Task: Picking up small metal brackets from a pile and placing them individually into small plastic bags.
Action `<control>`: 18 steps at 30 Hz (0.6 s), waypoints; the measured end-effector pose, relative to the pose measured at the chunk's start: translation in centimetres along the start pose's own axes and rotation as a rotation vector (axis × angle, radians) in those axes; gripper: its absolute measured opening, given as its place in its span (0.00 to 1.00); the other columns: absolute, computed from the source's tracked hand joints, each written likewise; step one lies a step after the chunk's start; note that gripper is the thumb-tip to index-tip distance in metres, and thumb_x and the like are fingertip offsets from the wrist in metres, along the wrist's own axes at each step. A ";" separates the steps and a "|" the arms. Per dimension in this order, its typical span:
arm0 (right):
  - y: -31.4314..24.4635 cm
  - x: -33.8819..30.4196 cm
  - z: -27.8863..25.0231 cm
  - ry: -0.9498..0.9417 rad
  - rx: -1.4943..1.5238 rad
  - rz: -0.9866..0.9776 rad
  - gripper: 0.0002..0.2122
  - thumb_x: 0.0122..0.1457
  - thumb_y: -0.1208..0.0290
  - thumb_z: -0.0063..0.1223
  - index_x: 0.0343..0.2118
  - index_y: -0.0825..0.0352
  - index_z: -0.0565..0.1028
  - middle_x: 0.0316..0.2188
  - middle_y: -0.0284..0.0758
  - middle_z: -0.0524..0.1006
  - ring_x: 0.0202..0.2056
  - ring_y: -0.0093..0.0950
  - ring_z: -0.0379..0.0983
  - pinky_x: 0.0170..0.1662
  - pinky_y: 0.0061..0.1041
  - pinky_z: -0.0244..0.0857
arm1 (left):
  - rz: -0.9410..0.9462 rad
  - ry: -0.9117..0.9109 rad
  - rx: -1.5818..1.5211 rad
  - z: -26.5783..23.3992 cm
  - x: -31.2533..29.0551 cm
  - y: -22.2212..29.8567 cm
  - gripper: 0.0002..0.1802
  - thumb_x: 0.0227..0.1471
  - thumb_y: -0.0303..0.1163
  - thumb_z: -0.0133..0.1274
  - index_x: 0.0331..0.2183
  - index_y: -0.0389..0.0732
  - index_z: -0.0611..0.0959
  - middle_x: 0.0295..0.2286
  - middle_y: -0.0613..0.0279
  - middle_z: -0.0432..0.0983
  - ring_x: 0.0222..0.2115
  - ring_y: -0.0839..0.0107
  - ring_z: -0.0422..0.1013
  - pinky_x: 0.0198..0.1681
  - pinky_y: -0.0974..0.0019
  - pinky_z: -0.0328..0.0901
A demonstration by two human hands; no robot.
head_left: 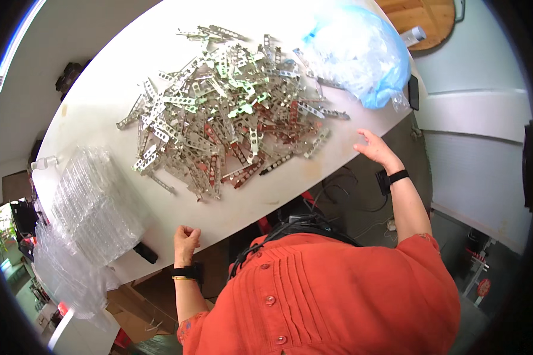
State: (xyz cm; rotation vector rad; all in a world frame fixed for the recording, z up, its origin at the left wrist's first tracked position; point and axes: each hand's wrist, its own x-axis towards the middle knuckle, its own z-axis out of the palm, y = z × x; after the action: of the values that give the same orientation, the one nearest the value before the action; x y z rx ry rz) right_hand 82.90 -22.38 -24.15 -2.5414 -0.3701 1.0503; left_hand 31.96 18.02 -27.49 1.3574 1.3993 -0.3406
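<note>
A: "Where does the head view look from?"
B: "The wearer's head, through the left of two fisheye cameras, steeply down past the orange-red buttoned blouse [349, 284] onto the white table [83, 112]."
A: "How near?"
B: "Near enough for the blouse to crowd the lower edge, far enough for the heap of perforated metal strips [219, 112] to fit whole."

A white table [77, 115] stands on grey floor [407, 155] near round wooden top [435, 23].
</note>
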 end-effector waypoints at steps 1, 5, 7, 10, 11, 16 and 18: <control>0.2 0.5 0.0 -0.008 -0.033 -0.006 0.33 0.54 0.62 0.63 0.60 0.72 0.66 0.59 0.49 0.68 0.61 0.41 0.64 0.63 0.35 0.58 | 0.009 0.023 0.063 0.6 0.4 0.1 0.17 0.48 0.34 0.63 0.32 0.35 0.74 0.25 0.60 0.74 0.20 0.74 0.71 0.22 0.70 0.67; 0.2 2.8 -0.4 -0.099 -0.187 -0.009 0.39 0.52 0.60 0.64 0.63 0.76 0.60 0.64 0.52 0.60 0.65 0.44 0.57 0.66 0.35 0.53 | 0.050 0.156 0.370 2.8 1.8 -0.1 0.24 0.39 0.37 0.69 0.29 0.35 0.72 0.23 0.54 0.72 0.23 0.59 0.70 0.29 0.58 0.67; -0.9 3.1 -0.6 -0.154 -0.270 0.037 0.41 0.52 0.58 0.64 0.64 0.76 0.59 0.65 0.54 0.58 0.67 0.45 0.54 0.67 0.35 0.51 | 0.114 0.208 0.464 2.9 1.2 0.6 0.26 0.36 0.36 0.71 0.27 0.35 0.70 0.23 0.51 0.70 0.26 0.53 0.68 0.32 0.54 0.65; -2.1 2.8 -0.1 -0.197 -0.449 0.107 0.43 0.52 0.56 0.63 0.66 0.76 0.55 0.68 0.56 0.52 0.69 0.45 0.48 0.69 0.34 0.47 | 0.106 0.196 0.443 2.9 1.3 0.6 0.25 0.37 0.34 0.70 0.27 0.35 0.69 0.23 0.50 0.69 0.26 0.54 0.67 0.31 0.54 0.64; -2.8 2.7 -0.3 -0.213 -0.452 0.110 0.44 0.52 0.56 0.63 0.66 0.76 0.55 0.68 0.56 0.51 0.70 0.45 0.46 0.69 0.33 0.46 | 0.113 0.198 0.420 3.0 1.2 0.4 0.25 0.37 0.33 0.70 0.27 0.35 0.69 0.23 0.50 0.68 0.25 0.54 0.66 0.31 0.54 0.64; -2.5 2.3 -0.6 -0.227 -0.459 0.066 0.45 0.53 0.54 0.63 0.67 0.74 0.53 0.69 0.57 0.49 0.71 0.44 0.44 0.70 0.33 0.44 | 0.197 0.224 0.330 3.5 0.6 -0.2 0.24 0.39 0.31 0.68 0.27 0.35 0.67 0.23 0.52 0.65 0.24 0.56 0.62 0.30 0.56 0.62; -1.9 2.2 -0.4 -0.220 -0.477 0.061 0.45 0.53 0.54 0.62 0.67 0.73 0.52 0.68 0.57 0.49 0.71 0.44 0.44 0.70 0.32 0.44 | 0.229 0.255 0.342 3.7 0.2 0.0 0.23 0.39 0.29 0.67 0.28 0.36 0.67 0.23 0.55 0.64 0.24 0.60 0.61 0.30 0.58 0.62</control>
State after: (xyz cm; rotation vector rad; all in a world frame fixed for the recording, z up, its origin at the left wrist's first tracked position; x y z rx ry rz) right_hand 84.48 -19.94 -24.42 -2.8646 -0.6766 1.4127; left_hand 33.82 15.21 -28.97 1.8775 1.4151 -0.2687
